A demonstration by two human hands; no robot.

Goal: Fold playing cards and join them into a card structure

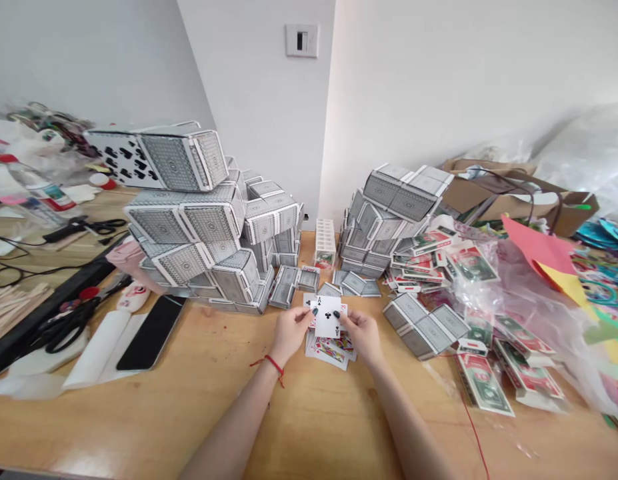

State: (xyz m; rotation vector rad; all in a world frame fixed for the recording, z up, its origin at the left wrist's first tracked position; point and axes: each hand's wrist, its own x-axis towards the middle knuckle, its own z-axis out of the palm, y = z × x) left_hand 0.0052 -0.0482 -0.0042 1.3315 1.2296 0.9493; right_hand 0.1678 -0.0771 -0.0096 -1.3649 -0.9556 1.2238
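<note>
Between my two hands an ace of clubs playing card (pixel 328 323) faces me, upright. My left hand (pixel 293 331) pinches its left edge, and my right hand (pixel 361 331) pinches its right edge. Beneath and behind it lies a loose pile of face-up playing cards (pixel 329 353), partly covered by the ace. Just beyond are small folded card pieces (pixel 287 287) with grey patterned backs. To the right of my right hand rests a joined pair of card-built boxes (pixel 425 325).
Stacked card boxes (pixel 189 220) rise at left, with another stack (pixel 396 207) at right. A phone (pixel 153 332) and black scissors (pixel 71 323) lie left. Red-green card packets (pixel 483 383) and plastic wrap clutter the right. A narrow box (pixel 325 241) stands near the wall.
</note>
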